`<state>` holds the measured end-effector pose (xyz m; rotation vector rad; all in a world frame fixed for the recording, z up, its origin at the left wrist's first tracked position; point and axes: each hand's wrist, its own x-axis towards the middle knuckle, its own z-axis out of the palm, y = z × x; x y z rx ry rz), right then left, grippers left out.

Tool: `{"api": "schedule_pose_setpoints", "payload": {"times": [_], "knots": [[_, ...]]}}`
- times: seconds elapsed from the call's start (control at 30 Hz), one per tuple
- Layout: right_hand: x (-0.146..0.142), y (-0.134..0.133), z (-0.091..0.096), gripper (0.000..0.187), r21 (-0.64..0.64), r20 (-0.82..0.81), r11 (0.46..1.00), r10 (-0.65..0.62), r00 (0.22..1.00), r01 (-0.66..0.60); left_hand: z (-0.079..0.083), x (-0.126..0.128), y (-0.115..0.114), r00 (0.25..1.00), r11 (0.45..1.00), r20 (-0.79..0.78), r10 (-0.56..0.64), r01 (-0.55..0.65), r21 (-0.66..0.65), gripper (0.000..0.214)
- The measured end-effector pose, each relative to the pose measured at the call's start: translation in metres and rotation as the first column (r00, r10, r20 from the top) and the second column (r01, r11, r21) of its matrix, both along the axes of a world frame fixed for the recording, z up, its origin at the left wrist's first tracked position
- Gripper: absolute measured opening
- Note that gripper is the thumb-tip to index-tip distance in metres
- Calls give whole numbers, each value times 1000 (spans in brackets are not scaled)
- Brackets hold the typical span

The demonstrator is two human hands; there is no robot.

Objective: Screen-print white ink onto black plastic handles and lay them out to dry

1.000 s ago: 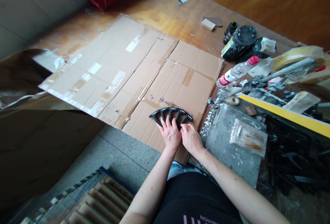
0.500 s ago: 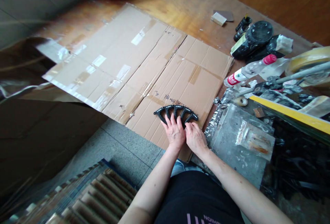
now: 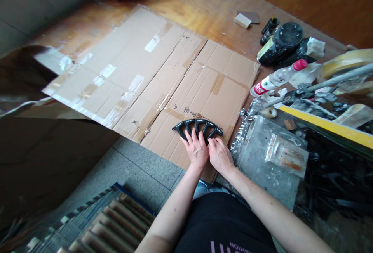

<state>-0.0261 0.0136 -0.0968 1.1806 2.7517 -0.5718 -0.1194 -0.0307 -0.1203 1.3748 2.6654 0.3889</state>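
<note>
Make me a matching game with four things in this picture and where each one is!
Things:
1. black curved pieces
2. bottle
3. wooden block
4. yellow bar

Places:
A. lying on its side, red cap, just right of the cardboard
B. far away on the bare wood beyond the cardboard
C. on the cardboard, under the left hand and right hand
D. long and slanted, at the right side among the clutter

Pairs: 1-C, 2-A, 3-B, 4-D
</note>
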Motion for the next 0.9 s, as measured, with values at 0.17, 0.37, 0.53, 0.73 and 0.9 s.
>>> {"api": "schedule_pose_setpoints", "payload": {"times": [0.17, 0.37, 0.53, 0.73, 0.9], "knots": [[0, 0, 4, 31, 17, 13, 1000, 16, 1000, -17, -1, 0, 0, 1000, 1000, 5, -1, 1, -4, 37], [0, 0, 5, 28, 34, 16, 999, 32, 999, -33, -3, 1, 0, 1000, 1000, -30, 4, -5, -12, 36], [0, -1, 6, 26, 49, 18, 999, 15, 1000, -15, -5, 2, 0, 999, 1000, -54, -4, 3, -20, 36], [-1, 0, 8, 27, 45, 23, 999, 15, 1000, -16, -4, 2, 1, 998, 1000, -68, -7, 5, -21, 36], [0, 0, 8, 28, 46, 21, 999, 15, 1000, -15, -4, 2, 2, 998, 1000, -63, -6, 5, -23, 36]]}}
